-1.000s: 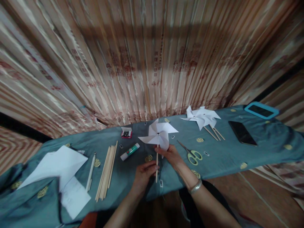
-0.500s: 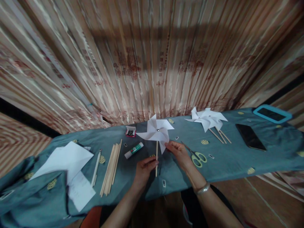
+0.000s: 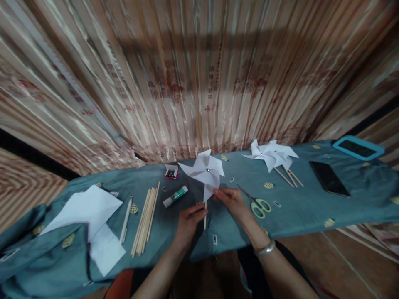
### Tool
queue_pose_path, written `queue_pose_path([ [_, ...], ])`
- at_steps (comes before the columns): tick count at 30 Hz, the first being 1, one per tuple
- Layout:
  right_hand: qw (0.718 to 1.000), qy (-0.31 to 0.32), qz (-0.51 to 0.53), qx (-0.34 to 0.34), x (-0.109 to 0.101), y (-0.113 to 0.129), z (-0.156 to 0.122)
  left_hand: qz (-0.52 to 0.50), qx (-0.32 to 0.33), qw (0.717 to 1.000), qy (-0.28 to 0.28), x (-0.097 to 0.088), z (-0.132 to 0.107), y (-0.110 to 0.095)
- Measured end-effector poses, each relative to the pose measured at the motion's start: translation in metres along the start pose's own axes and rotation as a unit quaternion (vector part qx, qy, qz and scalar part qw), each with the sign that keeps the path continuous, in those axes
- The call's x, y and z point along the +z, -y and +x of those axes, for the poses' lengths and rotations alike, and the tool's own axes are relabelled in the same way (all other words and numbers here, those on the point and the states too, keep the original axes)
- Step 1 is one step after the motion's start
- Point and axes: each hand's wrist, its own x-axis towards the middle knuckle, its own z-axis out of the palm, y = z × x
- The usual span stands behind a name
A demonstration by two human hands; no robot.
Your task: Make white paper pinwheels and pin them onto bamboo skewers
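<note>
A white paper pinwheel [image 3: 203,171] on a thin wooden stick [image 3: 205,220] stands upright over the teal cloth. My left hand [image 3: 188,222] is closed round the stick low down. My right hand [image 3: 232,201] pinches the bottom blade of the pinwheel between thumb and fingertips. A silver bangle sits on my right wrist.
Green-handled scissors [image 3: 257,203] lie right of my hand. Finished pinwheels [image 3: 271,154], a black phone [image 3: 328,178] and a blue-cased device [image 3: 358,148] lie further right. A glue stick [image 3: 175,196], pin box [image 3: 171,172], bundle of sticks [image 3: 146,218], pen [image 3: 125,221] and paper sheets [image 3: 87,216] lie left. Curtain behind.
The pinwheel's blades have turned as my right hand moved along its lower blade. My left hand keeps the stick in place. The view has shifted slightly.
</note>
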Motion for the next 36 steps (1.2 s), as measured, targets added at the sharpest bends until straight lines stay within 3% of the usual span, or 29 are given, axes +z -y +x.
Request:
queue_pose_path([
  [5,0.976,-0.198,-0.031,-0.08,-0.035,0.003,0.014,0.008,-0.021,1.0,0.003,0.0,0.0,-0.003],
  [7,0.971,-0.225,-0.012,-0.079,-0.044,0.003,0.021,0.016,-0.026,0.999,0.018,0.001,-0.002,-0.003],
  [13,0.984,-0.168,0.049,-0.035,-0.045,0.0,0.03,0.025,-0.033,0.998,0.044,0.0,-0.003,0.0],
  [23,0.982,-0.165,0.096,-0.017,-0.037,0.001,0.024,0.016,-0.023,1.0,-0.005,-0.001,0.001,-0.005],
  [36,0.994,-0.003,0.106,0.012,-0.008,0.007,0.003,0.0,-0.008,1.0,-0.028,-0.002,0.005,-0.006],
])
